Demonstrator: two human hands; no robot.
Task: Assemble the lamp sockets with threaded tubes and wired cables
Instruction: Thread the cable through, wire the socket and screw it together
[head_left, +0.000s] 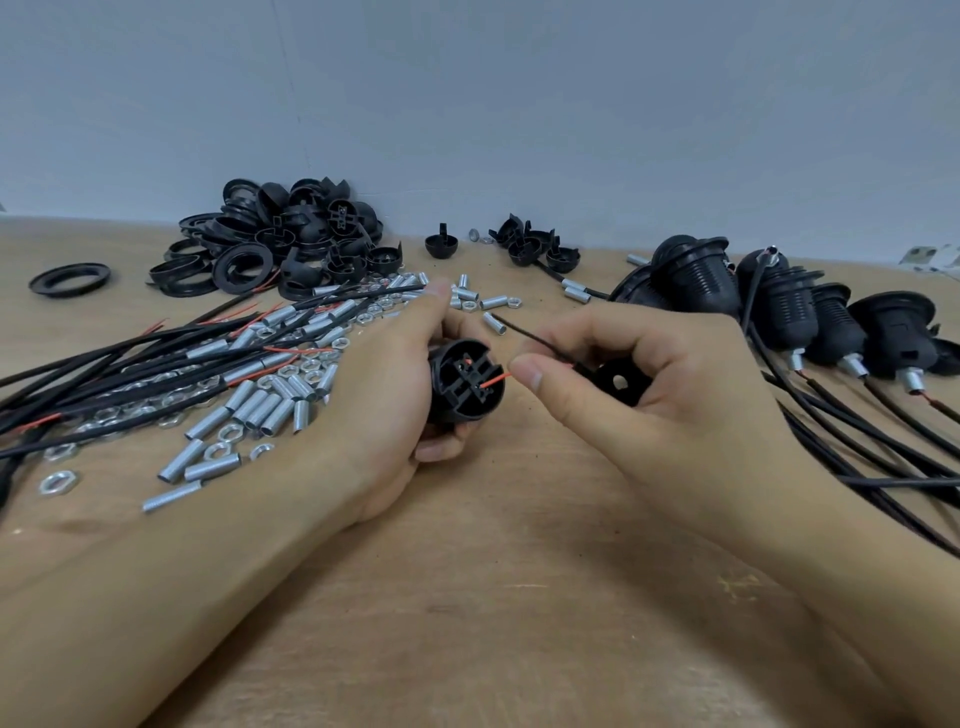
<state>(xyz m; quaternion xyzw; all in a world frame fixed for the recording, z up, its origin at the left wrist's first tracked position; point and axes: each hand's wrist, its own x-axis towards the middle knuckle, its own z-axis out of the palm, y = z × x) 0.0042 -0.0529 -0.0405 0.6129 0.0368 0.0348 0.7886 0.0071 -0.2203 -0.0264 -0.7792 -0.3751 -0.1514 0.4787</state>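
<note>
Left hand (395, 384) grips a black plastic lamp socket body (466, 383) above the bare wooden tabletop (519, 597), fingers curled round it, terminal end facing right. A thin red wire (492, 383) runs into the terminal block. Right hand (639, 395) pinches that red wire between thumb and forefinger, just beside the socket's face. The same hand also holds a black dome-shaped socket cap (618, 383) with a round hole, tucked in the curled fingers. A thin black wire (524, 338) sticks up and left from behind the right forefinger.

Left of the hands: a bundle of black cables with red wire ends (130, 358), some already through short silver threaded tubes (260, 405); loose tubes and silver hex nuts (57, 480) are scattered under and around them. Behind, against the grey wall (467, 104), a heap of black rings and caps (280, 239); one black ring (69, 279) lies apart at far left. A few more black caps (535, 247) sit mid-back.

Right side: a row of assembled black sockets (779, 306), each with a threaded tube and cable out the near end, cables trailing toward the right edge.
</note>
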